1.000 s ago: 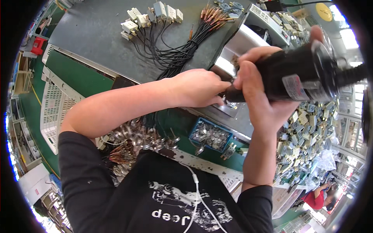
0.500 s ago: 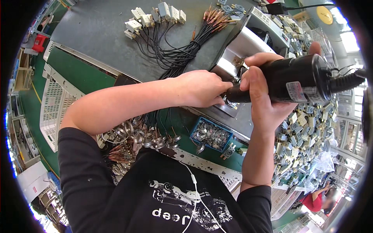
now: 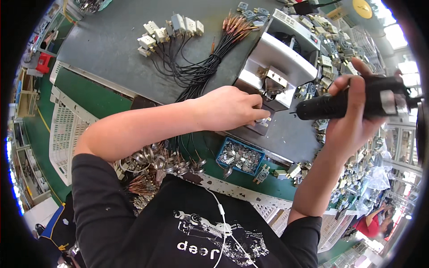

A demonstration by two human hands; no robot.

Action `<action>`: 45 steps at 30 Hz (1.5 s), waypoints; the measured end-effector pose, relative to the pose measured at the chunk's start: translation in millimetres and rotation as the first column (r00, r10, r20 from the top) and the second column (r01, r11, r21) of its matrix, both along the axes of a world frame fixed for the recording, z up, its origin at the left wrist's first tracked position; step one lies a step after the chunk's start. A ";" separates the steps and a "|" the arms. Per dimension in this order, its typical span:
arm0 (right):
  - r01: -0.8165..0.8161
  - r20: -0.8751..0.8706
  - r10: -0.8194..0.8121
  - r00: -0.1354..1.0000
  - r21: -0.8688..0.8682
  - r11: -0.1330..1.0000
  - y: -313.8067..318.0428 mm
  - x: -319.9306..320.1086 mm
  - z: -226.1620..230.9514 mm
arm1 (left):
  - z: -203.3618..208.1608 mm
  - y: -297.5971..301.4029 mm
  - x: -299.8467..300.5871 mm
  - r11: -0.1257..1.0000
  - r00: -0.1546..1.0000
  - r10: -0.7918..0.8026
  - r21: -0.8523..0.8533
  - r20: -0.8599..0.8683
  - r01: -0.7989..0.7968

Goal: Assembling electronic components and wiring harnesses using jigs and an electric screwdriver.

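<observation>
My right hand (image 3: 351,120) is wrapped round a black electric screwdriver (image 3: 321,107), held in the air to the right of a metal box-shaped machine (image 3: 304,64). The screwdriver's tip points left, apart from everything. My left hand (image 3: 228,108) is closed at the front of that machine, fingertips on a small pale part with metal pieces (image 3: 265,120), over a metal plate (image 3: 258,128). The fingers hide some of this part. Behind my left forearm lies a bundle of black cables (image 3: 203,71) with copper-coloured ends and pale plug housings (image 3: 154,35).
A blue tray (image 3: 219,158) of small metal pieces stands near the table's front edge. Coiled cables with metal rings (image 3: 156,161) hang left of it. Many grey and white plug housings (image 3: 330,62) are heaped at the right. A white crate (image 3: 67,129) stands at the left.
My right hand has drawn the screwdriver right, away from my left fingertips, uncovering the machine's front. My left hand stays close to the same spot.
</observation>
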State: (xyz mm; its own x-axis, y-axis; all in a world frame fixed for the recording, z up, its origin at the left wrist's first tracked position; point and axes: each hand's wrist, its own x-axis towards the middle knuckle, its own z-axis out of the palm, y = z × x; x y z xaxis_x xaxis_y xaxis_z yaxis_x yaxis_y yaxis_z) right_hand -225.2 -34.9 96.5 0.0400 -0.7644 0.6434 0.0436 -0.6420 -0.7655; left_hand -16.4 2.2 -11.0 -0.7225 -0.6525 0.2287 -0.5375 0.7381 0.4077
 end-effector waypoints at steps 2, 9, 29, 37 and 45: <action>0.078 -0.039 -0.078 0.996 -0.012 0.997 -13.8 -11.5 -6.6 | 0.6 0.3 6.6 0.997 0.997 -0.072 0.018 -0.004 0.072; 0.606 -0.394 -0.759 0.518 -0.458 0.651 -14.5 -27.6 -27.5 | 3.7 9.6 12.9 0.996 0.995 -0.072 0.052 -0.062 0.075; 0.201 -0.982 -0.062 0.179 -0.025 0.979 12.2 -101.2 -95.9 | 0.0 1.4 47.4 0.985 0.976 0.168 0.015 0.137 -0.171; -0.005 -0.833 0.009 0.553 0.007 1.000 79.1 -40.0 -74.7 | -12.1 1.7 32.0 0.981 0.975 0.145 -0.150 0.171 -0.119; 0.014 -0.854 -0.141 0.501 -0.154 0.988 59.4 -9.5 -116.8 | 33.6 0.8 59.1 0.947 0.957 0.277 0.193 -0.085 -0.257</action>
